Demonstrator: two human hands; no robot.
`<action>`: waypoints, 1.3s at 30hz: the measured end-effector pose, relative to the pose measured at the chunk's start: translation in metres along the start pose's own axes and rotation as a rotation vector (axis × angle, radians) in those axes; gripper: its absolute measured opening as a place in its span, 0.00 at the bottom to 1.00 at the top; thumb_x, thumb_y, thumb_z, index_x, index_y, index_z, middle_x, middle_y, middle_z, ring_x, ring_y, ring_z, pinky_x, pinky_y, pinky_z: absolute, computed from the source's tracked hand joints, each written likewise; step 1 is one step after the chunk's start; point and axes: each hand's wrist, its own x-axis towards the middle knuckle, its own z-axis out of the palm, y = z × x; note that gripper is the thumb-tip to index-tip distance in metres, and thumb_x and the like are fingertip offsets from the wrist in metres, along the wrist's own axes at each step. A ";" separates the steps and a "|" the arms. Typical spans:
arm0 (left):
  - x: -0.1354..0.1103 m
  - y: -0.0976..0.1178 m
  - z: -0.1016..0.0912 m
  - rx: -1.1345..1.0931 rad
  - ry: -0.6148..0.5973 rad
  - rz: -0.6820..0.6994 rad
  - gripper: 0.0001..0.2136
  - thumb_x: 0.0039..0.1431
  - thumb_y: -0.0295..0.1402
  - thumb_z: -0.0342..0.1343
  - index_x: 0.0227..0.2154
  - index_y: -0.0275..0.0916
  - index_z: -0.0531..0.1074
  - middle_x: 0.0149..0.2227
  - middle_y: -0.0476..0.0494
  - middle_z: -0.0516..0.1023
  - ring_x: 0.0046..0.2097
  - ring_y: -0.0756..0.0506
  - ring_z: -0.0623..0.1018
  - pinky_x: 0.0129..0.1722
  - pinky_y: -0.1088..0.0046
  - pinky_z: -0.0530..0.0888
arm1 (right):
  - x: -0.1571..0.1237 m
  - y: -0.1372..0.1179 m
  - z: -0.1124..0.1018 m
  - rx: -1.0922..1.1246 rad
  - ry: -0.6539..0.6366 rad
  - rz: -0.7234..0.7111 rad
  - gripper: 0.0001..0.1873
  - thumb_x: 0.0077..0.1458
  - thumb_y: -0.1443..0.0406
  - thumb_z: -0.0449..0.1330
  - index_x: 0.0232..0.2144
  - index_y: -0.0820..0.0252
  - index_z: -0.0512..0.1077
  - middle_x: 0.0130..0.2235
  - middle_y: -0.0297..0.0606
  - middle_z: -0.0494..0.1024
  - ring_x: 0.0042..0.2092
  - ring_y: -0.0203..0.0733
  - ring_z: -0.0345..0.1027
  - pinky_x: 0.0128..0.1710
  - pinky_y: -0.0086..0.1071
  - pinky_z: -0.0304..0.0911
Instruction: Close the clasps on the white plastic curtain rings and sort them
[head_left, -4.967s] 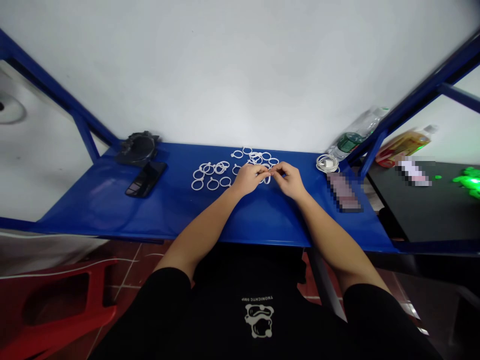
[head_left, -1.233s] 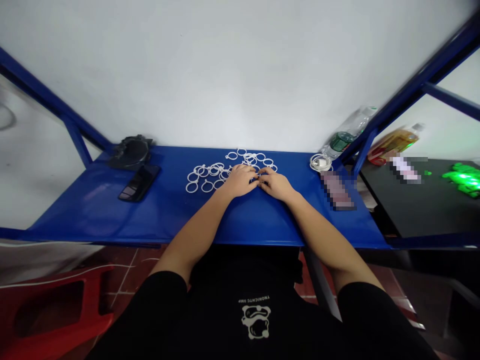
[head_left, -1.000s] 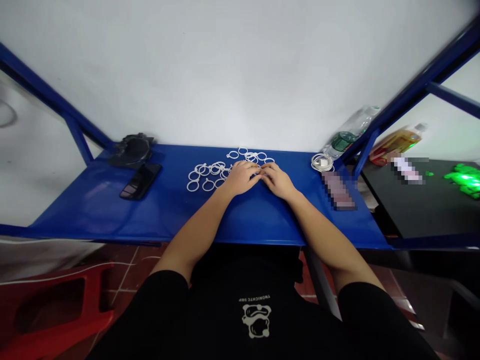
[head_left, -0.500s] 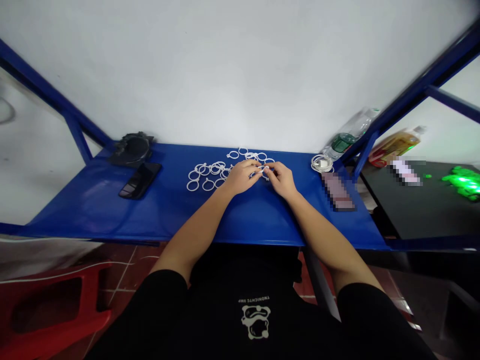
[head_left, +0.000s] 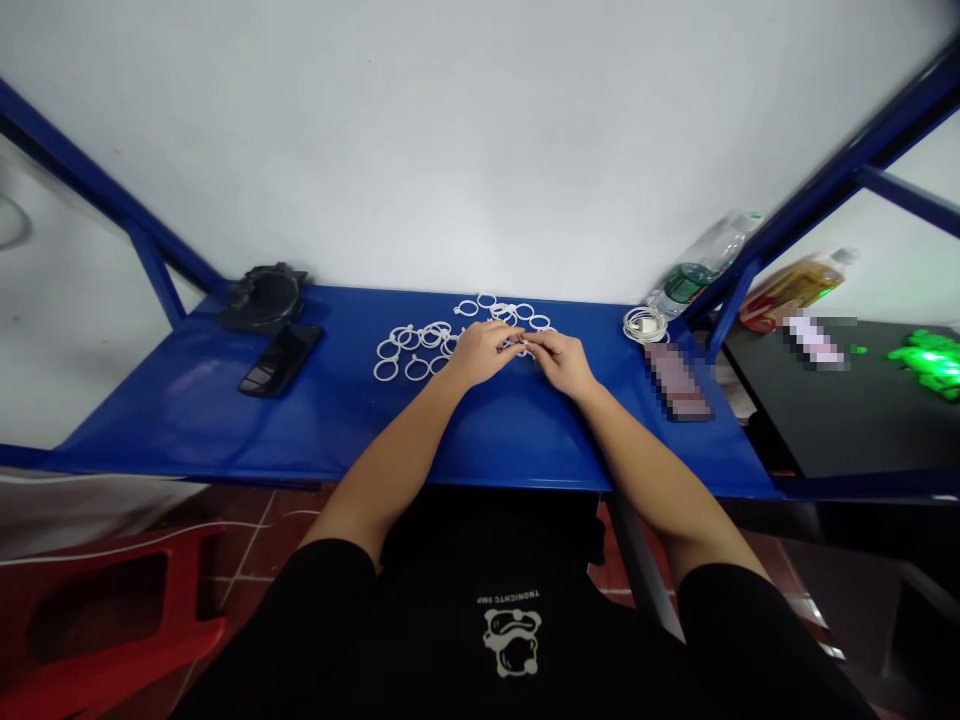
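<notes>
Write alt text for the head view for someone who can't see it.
Left hand and right hand, close together over a blue table, pinch what looks like a partly hidden white ring; white eyelet rings lie beyond and to the left. A black smartphone lies farther left; a coiled white cable and a green-labelled bottle are on the right.
</notes>
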 end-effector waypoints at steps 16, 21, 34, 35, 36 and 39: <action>-0.002 0.003 -0.002 -0.079 -0.001 0.012 0.07 0.72 0.37 0.62 0.47 0.43 0.82 0.53 0.41 0.81 0.52 0.42 0.82 0.54 0.61 0.81 | 0.002 0.006 0.001 0.379 -0.027 0.204 0.18 0.64 0.48 0.67 0.42 0.55 0.82 0.32 0.36 0.83 0.28 0.39 0.74 0.30 0.33 0.69; -0.002 0.006 -0.004 -0.034 -0.032 -0.079 0.18 0.74 0.31 0.57 0.63 0.44 0.76 0.60 0.40 0.81 0.53 0.42 0.84 0.57 0.59 0.80 | 0.002 0.009 0.006 0.393 -0.063 0.162 0.20 0.66 0.54 0.63 0.57 0.53 0.76 0.45 0.39 0.86 0.31 0.39 0.76 0.35 0.36 0.74; 0.000 0.002 -0.011 -0.013 0.024 -0.052 0.08 0.69 0.32 0.57 0.42 0.42 0.82 0.48 0.40 0.83 0.46 0.43 0.82 0.48 0.63 0.79 | 0.001 0.003 -0.001 0.072 -0.075 0.097 0.15 0.67 0.64 0.60 0.54 0.54 0.75 0.43 0.39 0.87 0.37 0.44 0.79 0.41 0.38 0.73; 0.000 -0.001 -0.014 -0.006 0.082 -0.056 0.07 0.68 0.31 0.57 0.40 0.41 0.81 0.49 0.39 0.82 0.48 0.42 0.81 0.50 0.61 0.79 | 0.002 0.004 -0.002 0.023 -0.059 0.102 0.15 0.67 0.64 0.60 0.55 0.54 0.75 0.44 0.40 0.86 0.38 0.45 0.79 0.43 0.39 0.73; 0.001 -0.005 -0.018 0.006 0.137 -0.064 0.05 0.67 0.30 0.58 0.38 0.41 0.80 0.50 0.39 0.81 0.49 0.41 0.81 0.51 0.60 0.79 | 0.002 0.006 -0.004 -0.033 -0.051 0.109 0.15 0.67 0.64 0.60 0.54 0.54 0.76 0.44 0.41 0.86 0.40 0.46 0.79 0.44 0.40 0.73; 0.003 -0.024 -0.031 0.063 0.232 -0.103 0.06 0.62 0.27 0.57 0.30 0.42 0.74 0.45 0.40 0.82 0.49 0.40 0.80 0.54 0.57 0.77 | 0.004 0.014 -0.009 -0.213 -0.082 0.133 0.14 0.65 0.65 0.62 0.52 0.55 0.79 0.50 0.45 0.84 0.45 0.50 0.78 0.48 0.43 0.73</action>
